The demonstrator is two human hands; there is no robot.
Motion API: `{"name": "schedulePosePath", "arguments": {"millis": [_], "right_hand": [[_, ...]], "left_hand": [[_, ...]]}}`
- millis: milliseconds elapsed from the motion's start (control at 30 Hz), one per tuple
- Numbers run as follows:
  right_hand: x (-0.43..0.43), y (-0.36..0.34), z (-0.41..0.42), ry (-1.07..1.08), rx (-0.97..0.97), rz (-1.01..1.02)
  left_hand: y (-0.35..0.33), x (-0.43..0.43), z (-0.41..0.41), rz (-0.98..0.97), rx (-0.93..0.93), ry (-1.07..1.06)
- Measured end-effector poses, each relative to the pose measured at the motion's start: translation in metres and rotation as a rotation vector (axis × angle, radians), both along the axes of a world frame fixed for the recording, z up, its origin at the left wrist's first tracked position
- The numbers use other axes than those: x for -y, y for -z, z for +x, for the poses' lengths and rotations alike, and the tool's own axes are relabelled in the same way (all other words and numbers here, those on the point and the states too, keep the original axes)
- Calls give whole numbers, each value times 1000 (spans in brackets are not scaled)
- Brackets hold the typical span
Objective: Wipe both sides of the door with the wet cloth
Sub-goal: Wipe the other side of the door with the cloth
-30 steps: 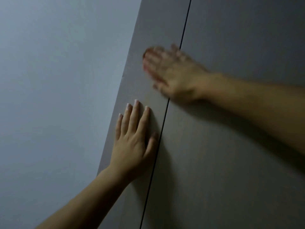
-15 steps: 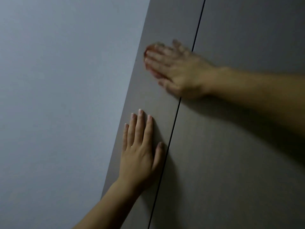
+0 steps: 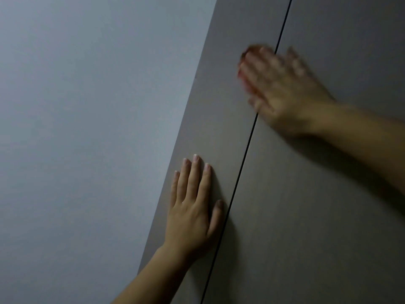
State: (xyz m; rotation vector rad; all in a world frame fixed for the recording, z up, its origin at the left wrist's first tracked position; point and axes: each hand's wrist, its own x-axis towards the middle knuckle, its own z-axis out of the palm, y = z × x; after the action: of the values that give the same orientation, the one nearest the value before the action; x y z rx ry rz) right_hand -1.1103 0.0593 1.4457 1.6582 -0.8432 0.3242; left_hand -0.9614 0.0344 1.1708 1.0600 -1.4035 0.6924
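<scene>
A grey-brown door (image 3: 306, 216) fills the right half, with a narrow panel (image 3: 217, 119) left of a thin dark seam (image 3: 245, 154). My left hand (image 3: 192, 207) lies flat on the narrow panel, fingers apart, holding nothing. My right hand (image 3: 282, 88) is blurred, pressed flat across the seam higher up. A reddish cloth (image 3: 246, 57) peeks out under its fingertips; most of the cloth is hidden by the hand.
A plain pale grey wall (image 3: 87, 128) takes up the left half and meets the door's left edge. The light is dim. Nothing else is in view.
My right hand with the cloth has slid right along the door and now blurs over the seam. My left hand stays flat on the narrow panel.
</scene>
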Motion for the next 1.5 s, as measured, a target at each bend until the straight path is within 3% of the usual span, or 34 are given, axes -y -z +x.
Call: {"name": "schedulePosePath", "arguments": {"millis": [67,233,300,500,700,1033,1100,1200,1267,1433,1500], "right_hand": [[-3,-1,3,-6,107,-26],[9,121,-17,-138,-409,15],[6,118,-30,-109,-477,60],[-15,18,-45,29,161,-34],[-6,120,-63,-92,-332,14],[9,-12,99,-43,35,30],[15,9,104,-58,-59,39],[17,62,92,-87,-354,79],[13,61,84,-46,-447,112],[4,-19,91,-28,-2,33],[3,-9,93,-31,17,52]], "left_hand": [[1,1,-1,13,-3,-8],[1,2,4,8,18,4],[1,3,6,6,22,9],[1,2,1,19,0,0],[-2,-5,-6,50,-34,9],[14,-7,2,106,-93,18],[23,-6,3,127,-112,15],[31,-6,7,158,-125,-15],[34,-6,8,154,-119,4],[33,-4,8,114,-126,31],[34,-4,8,122,-129,31]]}}
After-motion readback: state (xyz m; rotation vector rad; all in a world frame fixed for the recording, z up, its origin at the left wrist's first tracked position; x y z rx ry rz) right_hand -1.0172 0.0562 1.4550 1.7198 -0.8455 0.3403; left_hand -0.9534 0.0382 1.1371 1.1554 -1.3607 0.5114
